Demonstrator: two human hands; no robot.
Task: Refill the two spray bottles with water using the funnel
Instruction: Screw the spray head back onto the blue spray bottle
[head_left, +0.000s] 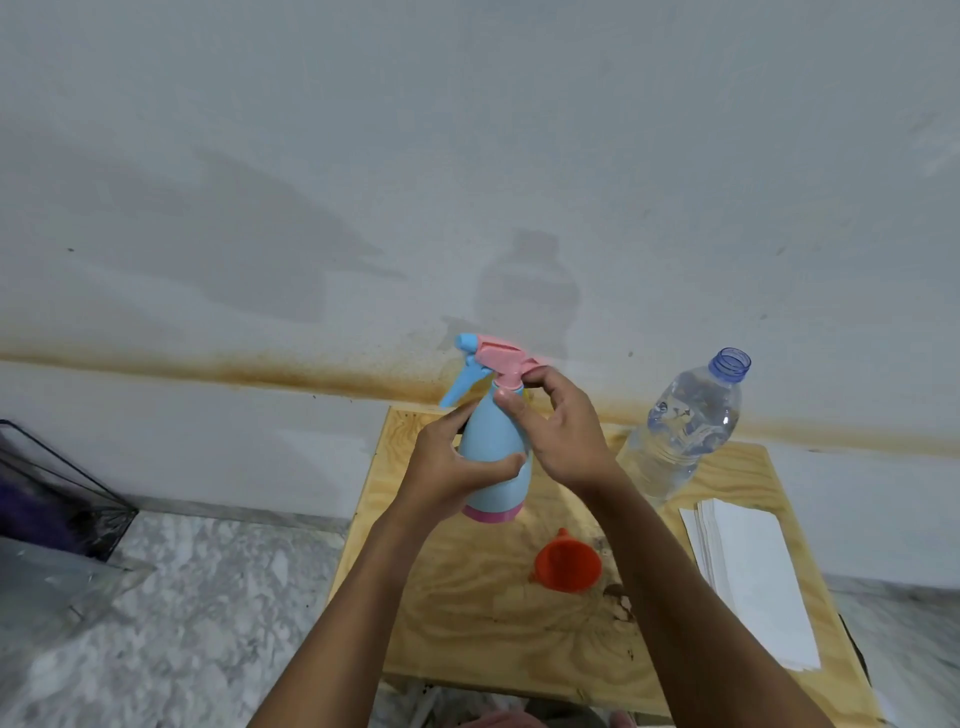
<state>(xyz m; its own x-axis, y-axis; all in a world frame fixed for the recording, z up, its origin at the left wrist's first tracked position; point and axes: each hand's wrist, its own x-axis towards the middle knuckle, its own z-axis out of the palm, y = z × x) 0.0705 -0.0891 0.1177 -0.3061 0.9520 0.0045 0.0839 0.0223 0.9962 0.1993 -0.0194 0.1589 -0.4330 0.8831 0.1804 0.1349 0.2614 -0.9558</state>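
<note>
A light blue spray bottle with a pink base stands upright on the wooden table. My left hand grips its body from the left. My right hand pinches the pink spray head at the bottle's neck. A red funnel lies on its side on the table just in front of the bottle. An uncapped clear water bottle, mostly full, stands to the right. Something yellowish shows behind the spray bottle, mostly hidden by my right hand.
A stack of white paper sheets lies along the table's right side. The grey wall rises directly behind the table. A dark wire-frame container sits on the marble floor at the left.
</note>
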